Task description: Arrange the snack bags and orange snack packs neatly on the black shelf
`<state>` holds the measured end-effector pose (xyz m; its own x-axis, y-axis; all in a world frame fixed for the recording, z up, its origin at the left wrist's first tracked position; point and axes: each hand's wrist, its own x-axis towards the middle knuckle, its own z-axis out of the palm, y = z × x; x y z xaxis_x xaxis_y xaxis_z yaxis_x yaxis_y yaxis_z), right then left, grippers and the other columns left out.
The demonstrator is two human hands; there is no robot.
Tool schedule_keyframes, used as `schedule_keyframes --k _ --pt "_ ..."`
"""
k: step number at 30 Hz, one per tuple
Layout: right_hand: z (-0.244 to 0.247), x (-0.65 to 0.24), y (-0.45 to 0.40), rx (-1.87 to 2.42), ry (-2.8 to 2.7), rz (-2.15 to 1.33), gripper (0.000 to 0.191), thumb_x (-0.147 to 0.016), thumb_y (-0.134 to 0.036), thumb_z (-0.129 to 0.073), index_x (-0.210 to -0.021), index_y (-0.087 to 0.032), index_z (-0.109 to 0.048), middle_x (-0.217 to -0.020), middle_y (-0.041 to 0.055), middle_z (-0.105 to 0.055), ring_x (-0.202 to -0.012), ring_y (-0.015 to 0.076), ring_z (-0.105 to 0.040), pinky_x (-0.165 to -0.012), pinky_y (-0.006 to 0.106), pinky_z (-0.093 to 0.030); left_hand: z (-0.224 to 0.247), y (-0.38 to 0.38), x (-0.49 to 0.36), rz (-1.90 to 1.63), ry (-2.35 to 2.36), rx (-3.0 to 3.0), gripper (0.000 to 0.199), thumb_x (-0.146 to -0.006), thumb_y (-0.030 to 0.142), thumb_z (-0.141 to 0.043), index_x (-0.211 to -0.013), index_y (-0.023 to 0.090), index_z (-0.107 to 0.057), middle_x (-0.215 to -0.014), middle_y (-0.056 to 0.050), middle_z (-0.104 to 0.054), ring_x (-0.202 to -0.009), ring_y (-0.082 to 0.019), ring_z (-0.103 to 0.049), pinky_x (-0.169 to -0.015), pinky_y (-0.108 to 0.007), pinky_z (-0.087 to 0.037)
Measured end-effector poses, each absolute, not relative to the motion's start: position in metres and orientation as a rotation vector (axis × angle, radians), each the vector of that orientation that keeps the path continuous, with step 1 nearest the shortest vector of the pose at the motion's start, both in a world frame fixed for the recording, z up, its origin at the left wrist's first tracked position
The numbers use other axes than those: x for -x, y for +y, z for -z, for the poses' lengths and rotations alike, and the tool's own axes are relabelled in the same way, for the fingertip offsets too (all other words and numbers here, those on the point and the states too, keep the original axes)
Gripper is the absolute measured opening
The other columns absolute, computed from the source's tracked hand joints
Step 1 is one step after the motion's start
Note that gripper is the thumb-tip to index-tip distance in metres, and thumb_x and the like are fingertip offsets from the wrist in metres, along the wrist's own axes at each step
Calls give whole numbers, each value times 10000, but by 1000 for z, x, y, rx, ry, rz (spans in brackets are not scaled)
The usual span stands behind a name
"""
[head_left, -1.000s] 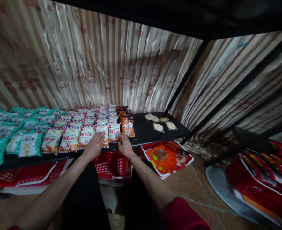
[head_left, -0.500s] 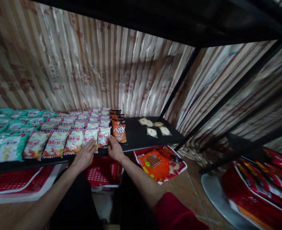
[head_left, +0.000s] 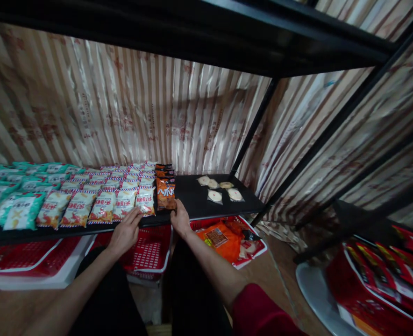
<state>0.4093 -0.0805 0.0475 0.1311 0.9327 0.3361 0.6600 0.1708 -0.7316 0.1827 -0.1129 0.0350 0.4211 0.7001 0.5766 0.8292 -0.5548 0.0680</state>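
Note:
My left hand is at the shelf's front edge, fingers stretched out at the bottom of the white-and-orange snack bags. Its fingertips touch the lower end of the rightmost white bag. Beside it my right hand rests at the lower right corner of an orange snack bag, thumb and fingers apart along the bag's edge. More orange bags are lined up behind that one. The white bags stand in neat rows, leaning back. Further left are rows of teal-and-white snack bags.
Several flat round items in clear wrap lie on the black shelf to the right. Below are red baskets, one holding an orange package. A black post and upper shelf frame the space.
My right hand has moved from the rightmost white bag to the right side of the orange bag. My left hand has shifted slightly along the front row. The view has tilted slightly.

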Motion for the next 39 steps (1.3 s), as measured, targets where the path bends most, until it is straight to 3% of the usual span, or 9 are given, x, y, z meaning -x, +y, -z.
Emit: schedule_keyframes --k 4,12,24,29,35,39 --pt "-46 -422 -74 1605 -1529 -435 550 -711 -56 -455 -1259 -84 -497 -1308 162 -520 -1253 238 -458 -1078 405 -342 -55 -109 -228 755 -1218 2552 449 -764 33 -378 -1164 94 -572 -1389 -135 -441 -1336 -229 -323 -1077 -403 -364" --pt "-24 -442 -57 1553 -1478 -549 555 -720 -94 -486 -1271 -160 -499 -1277 103 -564 -1180 216 -535 -1037 397 -394 -45 -86 -274 628 -1110 2693 524 -725 2 -380 -1212 117 -535 -1467 -117 -320 -1399 -241 -125 -1039 -471 -386" --pt "-21 -426 -30 1504 -1528 -655 582 -749 -84 -455 -1316 -212 -467 -1302 43 -552 -1202 184 -516 -1052 363 -381 -28 -54 -278 632 -1128 2681 530 -751 25 -376 -1261 85 -510 -1438 -134 -366 -1388 -257 -177 -1082 -475 -317" --pt "-17 -424 -28 1504 -1514 -686 554 -762 -99 -437 -1311 -168 -474 -1329 72 -524 -1228 184 -490 -1078 367 -344 -16 -45 -279 652 -1135 2678 566 -753 49 -380 -1312 91 -456 -1448 -122 -355 -1388 -238 -181 -1092 -444 -307" --pt "-12 -433 -23 1482 -1359 -687 488 -837 -261 -417 -1304 -139 -481 -1381 92 -463 -1292 188 -408 -1115 378 -269 -7 -45 -283 727 -1138 2615 595 -768 63 -389 -1362 95 -376 -1487 -136 -268 -1401 -265 -104 -1082 -479 -301" --pt "-18 -440 -10 1489 -1252 -803 599 -871 -484 -363 -1340 -120 -442 -1427 99 -397 -1341 193 -328 -1139 370 -199 -6 -45 -293 827 -1275 2519 561 -793 93 -416 -1352 98 -389 -1490 -151 -255 -1397 -303 -96 -1082 -531 -262"
